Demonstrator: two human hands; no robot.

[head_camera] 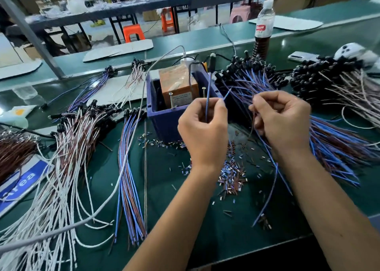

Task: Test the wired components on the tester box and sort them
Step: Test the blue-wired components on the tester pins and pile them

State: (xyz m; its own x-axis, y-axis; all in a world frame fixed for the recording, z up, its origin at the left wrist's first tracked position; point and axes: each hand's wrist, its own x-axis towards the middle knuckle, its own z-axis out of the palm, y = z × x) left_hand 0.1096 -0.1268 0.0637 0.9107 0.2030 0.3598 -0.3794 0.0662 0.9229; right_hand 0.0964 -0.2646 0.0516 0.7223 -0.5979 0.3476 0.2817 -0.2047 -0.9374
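Right now both hands sit centre-near, just in front of the blue tester box (164, 116). L hand (203, 131) is curled round a blue wire (208, 94), pinched at thumb + forefinger; wire runs up past the box's right side to a dark component end (211, 62) at the far edge. R hand (281, 118) pinches a thin dark wire (252, 125), fingers curled, w/ a blue lead (271, 188) trailing near-ward under the wrist. Box holds an orange block (177, 83) w/ two screws sticking up. Unsorted blue/brown bundle (329, 143) lies right of the hands; blue/brown batch (129, 168) and white/brown batch (67, 147) lie left. Cut insulation bits (232, 174) are scattered between the forearms on the green bench (185, 219). Bottle (264, 24) stands far right.
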